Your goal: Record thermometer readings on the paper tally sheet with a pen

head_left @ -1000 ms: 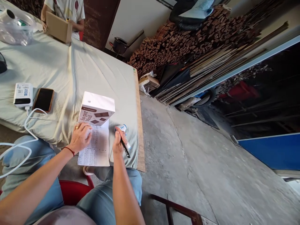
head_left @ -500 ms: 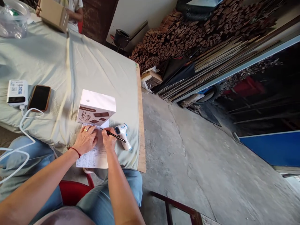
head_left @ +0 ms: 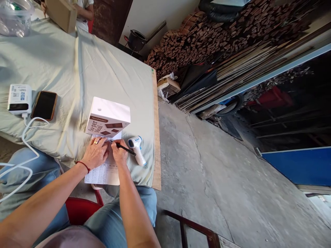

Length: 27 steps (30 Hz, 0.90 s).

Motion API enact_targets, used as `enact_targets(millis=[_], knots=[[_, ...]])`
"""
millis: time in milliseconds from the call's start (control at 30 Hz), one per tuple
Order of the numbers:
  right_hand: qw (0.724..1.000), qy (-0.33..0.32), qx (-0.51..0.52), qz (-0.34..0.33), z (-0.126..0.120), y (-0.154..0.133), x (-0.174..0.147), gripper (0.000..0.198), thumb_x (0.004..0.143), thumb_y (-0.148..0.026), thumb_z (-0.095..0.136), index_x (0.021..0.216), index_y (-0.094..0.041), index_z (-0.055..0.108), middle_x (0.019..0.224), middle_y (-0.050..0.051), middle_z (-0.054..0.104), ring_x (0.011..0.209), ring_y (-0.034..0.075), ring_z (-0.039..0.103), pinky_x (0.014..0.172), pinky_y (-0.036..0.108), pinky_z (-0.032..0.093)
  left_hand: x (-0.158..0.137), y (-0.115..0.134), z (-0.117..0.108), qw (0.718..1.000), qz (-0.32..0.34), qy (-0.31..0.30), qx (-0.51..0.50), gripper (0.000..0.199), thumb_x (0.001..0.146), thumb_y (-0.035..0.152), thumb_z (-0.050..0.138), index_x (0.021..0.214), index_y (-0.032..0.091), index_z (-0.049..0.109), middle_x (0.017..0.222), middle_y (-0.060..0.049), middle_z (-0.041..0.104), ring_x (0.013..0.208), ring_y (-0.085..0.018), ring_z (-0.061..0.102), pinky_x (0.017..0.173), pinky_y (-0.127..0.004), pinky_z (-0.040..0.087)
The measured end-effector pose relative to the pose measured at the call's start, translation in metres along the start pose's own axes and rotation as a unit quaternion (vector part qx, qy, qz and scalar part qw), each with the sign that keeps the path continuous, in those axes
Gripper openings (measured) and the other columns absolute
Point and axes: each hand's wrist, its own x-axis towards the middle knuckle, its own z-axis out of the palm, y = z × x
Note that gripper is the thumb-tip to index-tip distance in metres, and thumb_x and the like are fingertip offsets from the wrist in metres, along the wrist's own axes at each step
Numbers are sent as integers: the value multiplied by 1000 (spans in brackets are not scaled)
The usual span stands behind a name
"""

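A black pen (head_left: 126, 148) is pinched in my right hand (head_left: 119, 153), its tip down at the written page of a notebook (head_left: 103, 174). My left hand (head_left: 97, 151) lies flat on that page, fingers stretched towards the box. Lines of handwriting cover the lower part of the paper. Just beyond my hands stands a white and brown "Super Meal" box (head_left: 110, 113), which hides the page's far end. To the right of my right hand lies a white and blue infrared thermometer (head_left: 137, 150), close to the pen's back end.
At the left on the cloth-covered table (head_left: 116, 75) are a white power bank (head_left: 19, 98) with a white cable and a phone (head_left: 44, 105). Another person holds a cardboard box (head_left: 60, 13) at the far side, near a clear plastic tub (head_left: 15, 19). A wooden edge (head_left: 156, 137) borders the right.
The pen has tilted slightly in my right hand, its back end shifting a little left. My left hand stays on the page. The whole view has shifted slightly.
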Motion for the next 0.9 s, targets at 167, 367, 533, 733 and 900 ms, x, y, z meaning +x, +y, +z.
enact_targets(millis=[167, 367, 533, 733, 900], knots=[[1000, 8, -4, -9, 0, 0, 0, 17, 81, -36, 47, 72, -23, 54, 64, 1, 63, 61, 17, 56, 62, 30, 49, -1, -1, 2, 1000, 2, 3, -3, 28, 88, 23, 58, 113, 18, 68, 127, -12, 62, 120, -31, 53, 105, -48, 43], [1000, 13, -6, -19, 1, 1, 0, 15, 79, -34, 47, 71, -24, 53, 63, 0, 63, 61, 17, 56, 62, 29, 49, -1, -1, 1, 1000, 1, -1, -2, 29, 89, 23, 56, 115, 17, 67, 129, -12, 62, 122, -32, 52, 105, -48, 43], [1000, 22, -10, -20, 2, 4, 0, 14, 80, -34, 46, 74, -23, 53, 66, 1, 64, 63, 17, 58, 66, 30, 51, 0, 0, 1, 1000, -4, -9, 4, 29, 90, 24, 56, 115, 16, 67, 130, -12, 62, 122, -31, 52, 106, -47, 42], [999, 19, -22, -12, 1, 2, -1, 14, 81, -34, 47, 73, -24, 53, 67, 1, 64, 64, 18, 58, 65, 30, 50, -1, 0, 1, 1000, -7, -11, -5, 28, 89, 23, 57, 113, 17, 68, 129, -12, 61, 124, -31, 51, 108, -47, 41], [1000, 20, -8, -13, 1, 0, 0, 14, 79, -34, 47, 72, -24, 52, 64, 0, 62, 62, 17, 56, 64, 30, 49, 0, 0, -1, 1000, -8, -14, -10, 30, 89, 23, 56, 115, 18, 68, 130, -12, 61, 124, -32, 51, 106, -50, 42]])
